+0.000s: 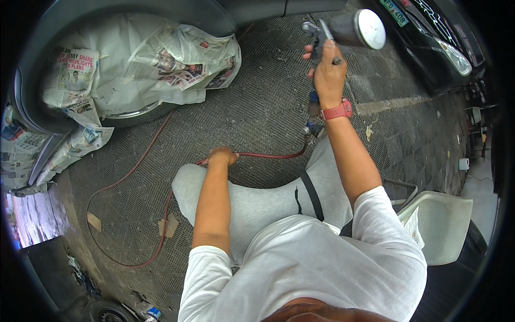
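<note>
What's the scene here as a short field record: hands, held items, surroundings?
right hand: right hand raised, gripping the grey metal spray gun with a round silver-lidded cup
left hand: left hand closed on the thin red air hose at the knee
hose path: runs from below the gun, past the left hand, then loops over the dark patterned floor
masked wheel: car wheel covered in newspaper sheets, upper left
seat: white plastic chair, lower right
wrist: red watch

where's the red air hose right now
In the head view, the red air hose runs from the spray gun in the right hand to the left hand, which grips it by the knee, then loops over the floor toward the newspaper-covered wheel.
</note>
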Demonstrator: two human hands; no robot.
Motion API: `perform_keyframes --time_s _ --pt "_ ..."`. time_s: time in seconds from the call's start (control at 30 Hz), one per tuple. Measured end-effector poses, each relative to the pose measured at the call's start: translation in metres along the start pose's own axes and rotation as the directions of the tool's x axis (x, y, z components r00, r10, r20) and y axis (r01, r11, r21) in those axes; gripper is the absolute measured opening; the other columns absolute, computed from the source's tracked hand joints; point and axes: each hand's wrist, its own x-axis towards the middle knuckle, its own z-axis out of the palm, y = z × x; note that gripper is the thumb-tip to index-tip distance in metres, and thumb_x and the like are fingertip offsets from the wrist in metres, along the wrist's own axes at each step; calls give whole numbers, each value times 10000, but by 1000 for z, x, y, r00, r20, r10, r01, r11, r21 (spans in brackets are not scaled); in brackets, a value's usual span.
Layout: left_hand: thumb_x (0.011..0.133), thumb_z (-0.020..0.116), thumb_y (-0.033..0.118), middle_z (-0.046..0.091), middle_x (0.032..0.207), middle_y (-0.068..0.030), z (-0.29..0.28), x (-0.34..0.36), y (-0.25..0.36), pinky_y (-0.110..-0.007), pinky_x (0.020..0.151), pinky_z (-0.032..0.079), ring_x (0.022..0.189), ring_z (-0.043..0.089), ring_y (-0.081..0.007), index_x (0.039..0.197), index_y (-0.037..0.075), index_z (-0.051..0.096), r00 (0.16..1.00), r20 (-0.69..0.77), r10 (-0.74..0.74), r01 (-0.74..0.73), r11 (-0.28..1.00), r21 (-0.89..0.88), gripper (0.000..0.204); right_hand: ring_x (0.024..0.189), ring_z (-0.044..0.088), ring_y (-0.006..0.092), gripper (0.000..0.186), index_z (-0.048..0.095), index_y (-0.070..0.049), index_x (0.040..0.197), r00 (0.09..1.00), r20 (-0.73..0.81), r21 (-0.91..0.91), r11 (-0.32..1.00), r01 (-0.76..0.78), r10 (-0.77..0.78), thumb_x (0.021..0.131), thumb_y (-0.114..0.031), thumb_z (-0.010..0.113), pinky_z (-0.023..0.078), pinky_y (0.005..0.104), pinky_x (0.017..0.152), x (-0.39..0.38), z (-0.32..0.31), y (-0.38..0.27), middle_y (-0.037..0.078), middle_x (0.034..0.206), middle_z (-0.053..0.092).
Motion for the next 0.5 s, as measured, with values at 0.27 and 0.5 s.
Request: perform_keyframes --time_s 0.27,0.5 --pt "1021 552 553 359 1643 -197 7 11 -4 -729 1145 314 1521 302 -442 1533 49 480 999 -44 10 -9 999 31 722 790 665 106 525 572 -9 1461 958 264 150 986 74 -112 1098 -386 528 544 266 720 -30 61 -13 78 914 741" --pt "1022 539 568 350 1658 -180 10 21 -5 -751 1154 282 1558 247 -414 1553 80 468 1000 -1 -2 2 1000 27 725 749 677 100 497 595 -23 1440 972 237 92 995 -32 10 1106 -380 500 531 257 542 -25 47 3 80 898 737"
